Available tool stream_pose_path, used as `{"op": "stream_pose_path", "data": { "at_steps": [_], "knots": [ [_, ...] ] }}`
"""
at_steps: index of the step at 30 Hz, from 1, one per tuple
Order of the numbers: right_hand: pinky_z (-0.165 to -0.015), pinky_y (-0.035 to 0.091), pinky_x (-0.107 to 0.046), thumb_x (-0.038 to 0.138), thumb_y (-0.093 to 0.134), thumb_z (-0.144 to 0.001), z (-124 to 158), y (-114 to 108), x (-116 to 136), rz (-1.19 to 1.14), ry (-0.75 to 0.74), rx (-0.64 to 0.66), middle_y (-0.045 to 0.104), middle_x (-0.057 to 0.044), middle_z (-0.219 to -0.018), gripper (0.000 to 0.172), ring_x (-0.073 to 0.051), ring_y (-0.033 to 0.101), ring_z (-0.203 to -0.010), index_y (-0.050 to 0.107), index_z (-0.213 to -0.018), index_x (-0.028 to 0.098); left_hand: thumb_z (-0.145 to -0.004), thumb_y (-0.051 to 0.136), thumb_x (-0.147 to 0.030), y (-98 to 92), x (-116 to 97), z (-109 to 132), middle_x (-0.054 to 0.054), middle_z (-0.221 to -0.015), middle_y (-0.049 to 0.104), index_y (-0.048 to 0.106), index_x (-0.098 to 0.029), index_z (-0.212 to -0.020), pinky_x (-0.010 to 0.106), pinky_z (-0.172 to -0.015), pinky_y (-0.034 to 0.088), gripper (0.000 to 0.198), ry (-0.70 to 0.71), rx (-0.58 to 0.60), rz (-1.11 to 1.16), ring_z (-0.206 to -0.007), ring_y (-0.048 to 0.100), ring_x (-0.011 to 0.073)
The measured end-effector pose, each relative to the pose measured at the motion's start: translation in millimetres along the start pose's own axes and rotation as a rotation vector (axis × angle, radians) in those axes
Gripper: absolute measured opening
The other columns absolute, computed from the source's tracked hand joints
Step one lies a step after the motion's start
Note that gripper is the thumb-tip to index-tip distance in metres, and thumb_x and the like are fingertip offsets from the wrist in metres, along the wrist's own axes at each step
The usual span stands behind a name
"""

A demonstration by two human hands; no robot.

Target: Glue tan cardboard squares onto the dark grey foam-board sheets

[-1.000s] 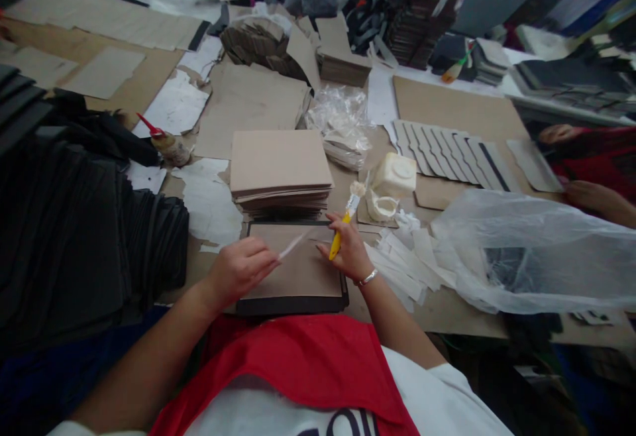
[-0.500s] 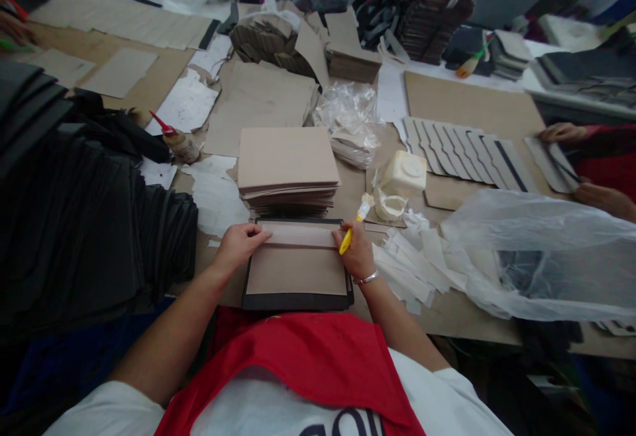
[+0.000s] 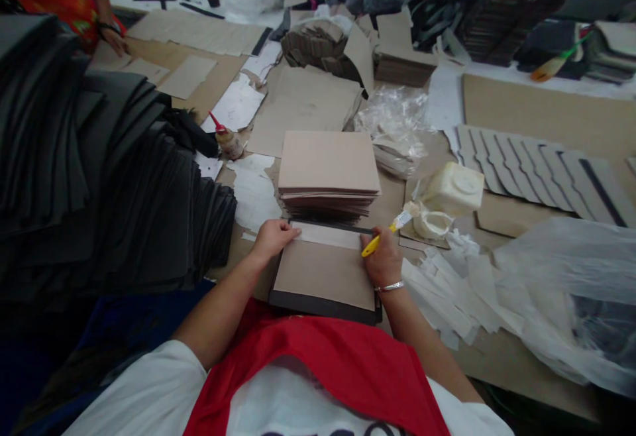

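A white paper strip (image 3: 330, 234) lies across the upper part of a tan board (image 3: 325, 270), which rests on a black sheet (image 3: 322, 307). My left hand (image 3: 273, 237) pinches the strip's left end between thumb and fingers. At the strip's right end, my right hand (image 3: 385, 257) has its fingers closed around a yellow-handled brush (image 3: 382, 237), whose pale bristles point up and right. The right fingertips also touch the strip. Just beyond the board stands a stack of tan boards (image 3: 328, 161).
Black sheets (image 3: 139, 184) are piled high on the left. To the right are a cream container (image 3: 454, 187), loose white strips (image 3: 447, 290) and a plastic bag (image 3: 561, 290). A glue bottle (image 3: 228, 141) stands behind left. Another person's hand (image 3: 114, 40) is at the far left.
The view has turned left, so things appear farther right. The strip now lies flatter against the board. At far left, another person has come more into view; the one at right is out of view.
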State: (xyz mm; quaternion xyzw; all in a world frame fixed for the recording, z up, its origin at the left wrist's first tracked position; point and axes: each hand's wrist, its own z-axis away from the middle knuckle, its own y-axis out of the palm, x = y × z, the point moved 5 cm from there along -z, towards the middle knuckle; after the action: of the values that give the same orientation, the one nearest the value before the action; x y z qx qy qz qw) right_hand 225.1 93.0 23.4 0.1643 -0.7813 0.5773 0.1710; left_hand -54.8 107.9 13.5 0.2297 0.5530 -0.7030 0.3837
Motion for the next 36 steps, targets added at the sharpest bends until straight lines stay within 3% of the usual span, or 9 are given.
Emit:
{"op": "stream_pose_path", "data": {
  "at_steps": [13, 15, 18, 21, 23, 26, 28, 33, 36],
  "knots": [
    [-0.066, 0.042, -0.031, 0.039, 0.048, -0.084, 2, 1, -3, -0.018, 0.022, 0.031, 0.06, -0.007, -0.08, 0.028, -0.02, 0.055, -0.072, 0.052, -0.1, 0.017, -0.071, 0.057, -0.051, -10.2, -16, -5, 0.002, -0.057, 0.058, 0.06, -0.018, -0.058, 0.027, -0.054, 0.032, 0.036, -0.008, 0.14, -0.388, -0.058, 0.054, 0.0166],
    [-0.067, 0.044, -0.032, 0.04, 0.05, -0.083, 1, -7, -7, -0.003, 0.038, 0.008, 0.061, -0.007, -0.082, 0.03, -0.021, 0.056, -0.074, 0.052, -0.102, 0.017, -0.071, 0.057, -0.054, -19.4, -19, 1, 0.005, -0.067, 0.062, 0.063, -0.017, -0.068, 0.028, -0.058, 0.037, 0.037, 0.001, 0.071, -0.513, -0.067, 0.058, 0.0208],
    [-0.074, 0.046, -0.035, 0.037, 0.051, -0.083, 5, -23, -8, 0.013, 0.028, -0.094, 0.062, -0.008, -0.087, 0.03, -0.022, 0.058, -0.079, 0.05, -0.105, 0.017, -0.079, 0.053, -0.047, -24.5, -35, 17, 0.013, -0.096, 0.064, 0.061, -0.014, -0.1, 0.034, -0.074, 0.044, 0.041, 0.17, -0.186, -0.578, -0.092, 0.059, 0.0267],
    [-0.082, 0.047, -0.036, 0.025, 0.045, -0.087, 15, -24, 8, -0.048, -0.134, -0.075, 0.063, -0.01, -0.099, 0.02, -0.021, 0.059, -0.09, 0.05, -0.105, 0.018, -0.087, 0.041, -0.034, 9.3, -60, 44, 0.016, -0.128, 0.052, 0.046, -0.012, -0.127, 0.039, -0.098, 0.036, 0.046, 0.52, -0.217, -0.546, -0.122, 0.044, 0.0256],
    [-0.089, 0.045, -0.037, 0.018, 0.044, -0.085, 26, -13, 26, -0.1, -0.318, 0.046, 0.061, -0.012, -0.112, 0.021, -0.022, 0.056, -0.103, 0.051, -0.105, 0.018, -0.089, 0.039, -0.037, 47.6, -70, 60, 0.014, -0.141, 0.041, 0.037, -0.012, -0.136, 0.039, -0.107, 0.028, 0.053, 0.71, -0.022, -0.586, -0.133, 0.032, 0.0234],
    [-0.099, 0.039, -0.042, 0.014, 0.048, -0.08, 42, -1, 40, -0.086, -0.488, 0.178, 0.056, -0.014, -0.124, 0.026, -0.024, 0.048, -0.118, 0.052, -0.105, 0.017, -0.087, 0.037, -0.052, 79.5, -64, 70, 0.011, -0.148, 0.032, 0.032, -0.014, -0.14, 0.042, -0.113, 0.017, 0.065, 0.748, 0.196, -0.72, -0.137, 0.024, 0.0225],
    [-0.1, 0.037, -0.044, 0.01, 0.046, -0.08, 47, -1, 38, -0.031, -0.487, 0.189, 0.054, -0.015, -0.127, 0.027, -0.025, 0.045, -0.121, 0.054, -0.105, 0.015, -0.086, 0.035, -0.058, 69.7, -50, 66, 0.01, -0.15, 0.027, 0.029, -0.014, -0.142, 0.043, -0.113, 0.013, 0.071, 0.647, 0.181, -0.79, -0.138, 0.021, 0.023],
    [-0.096, 0.039, -0.041, 0.005, 0.044, -0.079, 45, -12, 33, 0.118, -0.45, 0.192, 0.056, -0.015, -0.124, 0.029, -0.026, 0.048, -0.115, 0.056, -0.104, 0.014, -0.084, 0.037, -0.06, 5.8, -12, 61, 0.016, -0.147, 0.029, 0.032, -0.01, -0.14, 0.051, -0.111, 0.011, 0.076, 0.298, -0.014, -0.871, -0.137, 0.023, 0.029],
    [-0.091, 0.041, -0.04, 0.007, 0.044, -0.079, 39, -14, 42, 0.197, -0.413, 0.178, 0.061, -0.016, -0.114, 0.029, -0.026, 0.052, -0.106, 0.057, -0.103, 0.013, -0.086, 0.039, -0.054, -6.9, -3, 65, 0.019, -0.146, 0.03, 0.04, -0.007, -0.135, 0.056, -0.11, 0.01, 0.068, 0.258, -0.158, -0.866, -0.137, 0.022, 0.032]
  ]
}}
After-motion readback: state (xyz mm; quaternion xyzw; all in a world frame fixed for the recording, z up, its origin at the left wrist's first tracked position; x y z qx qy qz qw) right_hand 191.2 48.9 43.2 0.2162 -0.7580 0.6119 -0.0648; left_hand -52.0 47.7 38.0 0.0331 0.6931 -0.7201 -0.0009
